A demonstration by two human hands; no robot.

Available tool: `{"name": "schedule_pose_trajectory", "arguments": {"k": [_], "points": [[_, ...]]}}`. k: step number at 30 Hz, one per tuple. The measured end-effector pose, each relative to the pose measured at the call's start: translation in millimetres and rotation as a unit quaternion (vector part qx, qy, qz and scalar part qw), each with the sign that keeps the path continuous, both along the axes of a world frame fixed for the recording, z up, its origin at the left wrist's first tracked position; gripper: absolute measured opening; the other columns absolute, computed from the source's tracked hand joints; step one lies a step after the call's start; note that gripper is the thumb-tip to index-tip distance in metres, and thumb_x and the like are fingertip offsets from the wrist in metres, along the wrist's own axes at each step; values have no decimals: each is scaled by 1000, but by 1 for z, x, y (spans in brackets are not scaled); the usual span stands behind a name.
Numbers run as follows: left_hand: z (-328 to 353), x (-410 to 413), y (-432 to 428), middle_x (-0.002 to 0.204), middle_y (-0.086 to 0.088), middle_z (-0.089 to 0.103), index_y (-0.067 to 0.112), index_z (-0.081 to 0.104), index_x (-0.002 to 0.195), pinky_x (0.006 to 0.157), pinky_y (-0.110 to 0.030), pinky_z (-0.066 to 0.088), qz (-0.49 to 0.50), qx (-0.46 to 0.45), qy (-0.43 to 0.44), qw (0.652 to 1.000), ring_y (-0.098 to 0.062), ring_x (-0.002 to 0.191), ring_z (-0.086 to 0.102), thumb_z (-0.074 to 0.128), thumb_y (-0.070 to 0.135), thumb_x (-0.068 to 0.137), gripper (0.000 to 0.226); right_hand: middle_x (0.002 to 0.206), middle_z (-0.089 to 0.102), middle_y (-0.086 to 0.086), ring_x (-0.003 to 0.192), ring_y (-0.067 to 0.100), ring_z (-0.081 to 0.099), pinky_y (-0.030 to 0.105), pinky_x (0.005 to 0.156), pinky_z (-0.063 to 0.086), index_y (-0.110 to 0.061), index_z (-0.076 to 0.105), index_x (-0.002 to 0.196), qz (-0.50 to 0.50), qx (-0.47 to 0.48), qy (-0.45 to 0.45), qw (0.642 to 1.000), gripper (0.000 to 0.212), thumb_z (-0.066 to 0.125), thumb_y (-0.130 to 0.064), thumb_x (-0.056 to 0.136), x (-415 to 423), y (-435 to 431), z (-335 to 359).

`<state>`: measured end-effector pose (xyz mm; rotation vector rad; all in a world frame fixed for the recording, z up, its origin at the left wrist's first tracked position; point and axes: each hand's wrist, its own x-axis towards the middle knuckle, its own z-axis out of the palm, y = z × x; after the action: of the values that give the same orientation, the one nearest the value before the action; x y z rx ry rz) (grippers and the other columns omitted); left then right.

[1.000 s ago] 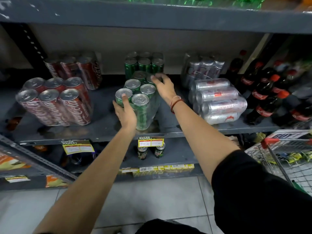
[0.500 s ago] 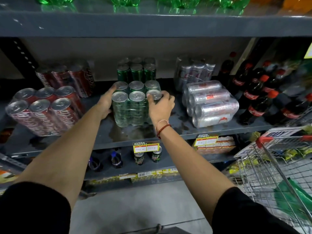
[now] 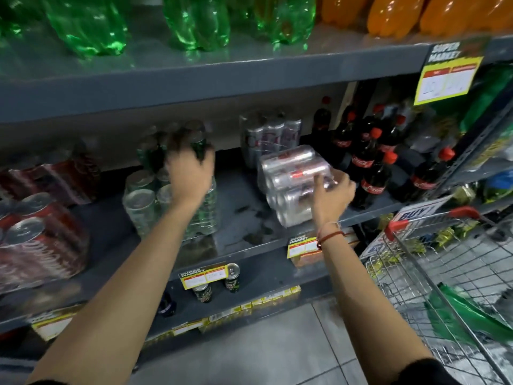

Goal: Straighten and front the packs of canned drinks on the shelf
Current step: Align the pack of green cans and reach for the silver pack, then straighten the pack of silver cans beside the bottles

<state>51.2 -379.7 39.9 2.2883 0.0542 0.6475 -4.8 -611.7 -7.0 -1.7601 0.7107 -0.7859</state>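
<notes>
Now R fingers (image 3: 323,181) on silver pack (image 3: 291,173); L hand (image 3: 191,173) over green pack (image 3: 144,207).

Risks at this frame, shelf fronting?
Silver pack lies on its side near the shelf edge; the right hand reaching it might nudge it off. Left hand sits over the green pack, blurred, so its hold is unclear. Cola bottles crowd the right side.
</notes>
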Motion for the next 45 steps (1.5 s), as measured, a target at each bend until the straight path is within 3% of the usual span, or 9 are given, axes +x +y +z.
{"name": "schedule_pose_trajectory", "arguments": {"k": [7, 14, 20, 24, 28, 33, 39, 42, 45], "points": [[-24, 47, -125, 135, -22, 53, 8, 48, 133, 100, -46, 47, -235, 69, 138, 960, -39, 122, 53, 49, 51, 86, 64, 137, 44, 19, 123, 34, 46, 44, 107, 39, -2, 39, 134, 35, 194, 91, 976, 90, 71, -58, 71, -1, -39, -26], [-39, 81, -165, 152, -18, 36, 13, 37, 143, 112, -51, 33, -205, 244, 232, 919, -37, 138, 37, 34, 54, 95, 64, 145, 41, 14, 129, 30, 43, 50, 111, 36, -11, 34, 141, 78, 288, 94, 950, 124, 61, -85, 45, 3, -40, -42], [-43, 77, -164, 126, -16, 64, 21, 55, 127, 100, -42, 41, -162, 238, 179, 941, -35, 116, 58, 34, 60, 92, 57, 137, 53, 3, 125, 22, 51, 45, 108, 43, -17, 47, 133, 68, 297, 36, 952, 118, 68, -87, 40, 3, -35, -44], [-46, 76, -150, 130, -15, 62, 25, 54, 130, 102, -43, 35, -153, 174, 183, 955, -35, 121, 55, 35, 59, 93, 54, 141, 46, 0, 130, 18, 45, 33, 108, 40, -12, 42, 138, 60, 260, -8, 964, 92, 76, -59, 66, 0, -27, -31], [-59, 62, -127, 147, -19, 43, 18, 35, 146, 111, -50, 24, -132, -13, 174, 976, -36, 136, 37, 34, 59, 86, 72, 132, 44, -7, 129, 18, 41, 38, 109, 38, -25, 54, 127, 100, 77, -40, 991, 76, 79, -56, 62, 0, -19, -16], [-81, 50, -122, 156, -13, 29, 15, 25, 150, 120, -47, 16, -137, -272, 157, 940, -28, 145, 24, 27, 58, 84, 79, 134, 47, 7, 127, 26, 37, 2, 103, 17, -21, 59, 124, 145, -123, -70, 979, 77, 74, -60, 59, -4, -4, -22], [-230, 125, -105, 144, -5, 53, 24, 51, 136, 118, -49, 28, -241, -496, 255, 794, -21, 135, 47, 42, 85, 75, 87, 133, 39, -2, 122, 29, 33, 29, 111, 29, -16, 58, 117, 124, -277, -66, 951, 72, 76, -60, 62, -4, 18, -42], [-181, 92, -107, 145, -3, 51, 24, 49, 138, 119, -44, 27, -155, -456, 241, 842, -18, 136, 45, 34, 85, 75, 89, 131, 43, 4, 119, 26, 34, 34, 102, 37, -16, 56, 118, 124, -303, -48, 944, 74, 74, -63, 62, -5, 15, -35], [-98, 21, -119, 152, -5, 42, 13, 41, 144, 121, -35, 23, -56, -478, 169, 860, -17, 140, 37, 36, 61, 89, 73, 133, 42, 12, 125, 25, 40, 28, 104, 36, -14, 52, 124, 152, -194, -74, 966, 71, 71, -56, 69, -6, 1, -22]]}}
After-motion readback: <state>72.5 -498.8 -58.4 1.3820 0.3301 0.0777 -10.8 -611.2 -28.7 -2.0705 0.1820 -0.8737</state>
